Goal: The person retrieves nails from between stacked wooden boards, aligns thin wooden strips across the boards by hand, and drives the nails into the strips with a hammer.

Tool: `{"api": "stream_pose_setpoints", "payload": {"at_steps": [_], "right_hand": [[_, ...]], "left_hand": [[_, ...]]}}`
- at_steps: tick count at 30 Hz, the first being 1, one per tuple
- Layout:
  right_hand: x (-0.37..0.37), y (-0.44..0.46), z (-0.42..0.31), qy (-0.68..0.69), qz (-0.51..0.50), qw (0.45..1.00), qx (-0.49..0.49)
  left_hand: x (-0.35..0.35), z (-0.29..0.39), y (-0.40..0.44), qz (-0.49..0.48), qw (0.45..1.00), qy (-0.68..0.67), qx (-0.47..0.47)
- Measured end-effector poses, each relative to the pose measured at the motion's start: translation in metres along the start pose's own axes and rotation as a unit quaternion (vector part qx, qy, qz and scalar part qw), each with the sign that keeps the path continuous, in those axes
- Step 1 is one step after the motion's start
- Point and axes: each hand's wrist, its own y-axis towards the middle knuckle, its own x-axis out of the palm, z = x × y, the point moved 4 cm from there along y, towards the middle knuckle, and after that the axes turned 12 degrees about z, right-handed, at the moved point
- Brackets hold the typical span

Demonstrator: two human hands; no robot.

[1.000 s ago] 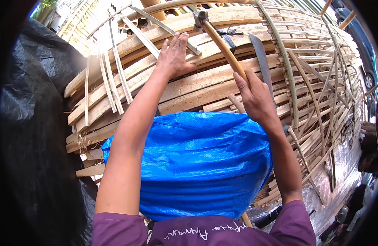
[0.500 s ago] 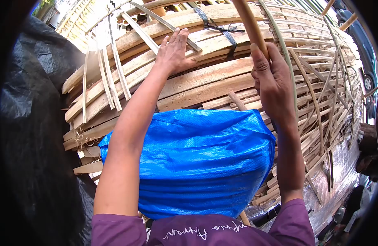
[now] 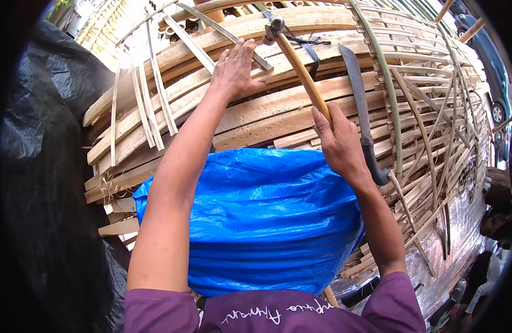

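Observation:
My right hand is wrapped round the wooden handle of a hammer, whose metal head is over the wood near a black tie. Spread flat, my left hand rests on the long wooden pieces, its fingertips by a thin grey-brown strip. To the right of the hammer a machete with a dark handle lies on the wood. Blue plastic sheeting lies between my forearms.
Black sheeting hangs on the left. Thin slats lean on the wood at upper left. A lattice of bamboo strips extends to the right. A blue car stands at the far right, above silver sheeting.
My right hand lifted the hammer towards me and up, then brought it back down over the wood. My left hand has stayed on the wood.

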Motion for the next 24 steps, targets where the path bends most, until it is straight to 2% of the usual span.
{"api": "stream_pose_setpoints", "payload": {"at_steps": [4, 7, 11, 13, 14, 15, 17, 18, 21, 22, 24], "right_hand": [[0.01, 0.0, 0.005, -0.027, -0.004, 1.0, -0.005], [0.011, 0.002, 0.009, -0.054, 0.006, 0.998, -0.044], [-0.019, 0.01, -0.027, 0.027, 0.023, 0.999, -0.027], [-0.035, 0.011, -0.049, 0.073, 0.075, 0.992, -0.075], [-0.035, 0.012, -0.052, 0.15, 0.079, 0.984, -0.061], [-0.029, 0.013, -0.045, 0.151, 0.078, 0.984, -0.06], [-0.013, 0.012, -0.023, 0.169, 0.124, 0.97, -0.122], [-0.003, 0.006, -0.015, 0.115, 0.119, 0.98, -0.108], [0.02, 0.003, 0.027, -0.055, 0.021, 0.997, -0.058], [0.017, 0.002, 0.031, -0.054, 0.022, 0.997, -0.057], [0.01, 0.0, 0.036, -0.031, 0.018, 0.999, 0.004]], "left_hand": [[-0.006, 0.003, -0.001, -0.007, 1.0, 0.02, -0.013], [-0.006, 0.005, 0.0, -0.007, 1.0, 0.017, -0.02], [-0.003, 0.003, -0.001, -0.001, 1.0, 0.008, -0.011], [-0.002, 0.003, -0.002, 0.006, 1.0, 0.002, -0.011], [-0.002, 0.003, -0.002, 0.01, 1.0, -0.002, -0.01], [-0.002, 0.002, -0.002, 0.014, 1.0, -0.006, -0.009], [0.0, 0.0, -0.001, 0.008, 1.0, -0.002, -0.013], [0.001, 0.0, -0.001, 0.005, 1.0, 0.0, -0.017], [-0.001, 0.001, -0.001, -0.003, 1.0, -0.006, -0.022], [0.001, 0.0, 0.0, 0.009, 1.0, -0.002, -0.018], [0.005, -0.003, 0.002, 0.006, 1.0, 0.009, -0.013]]}}
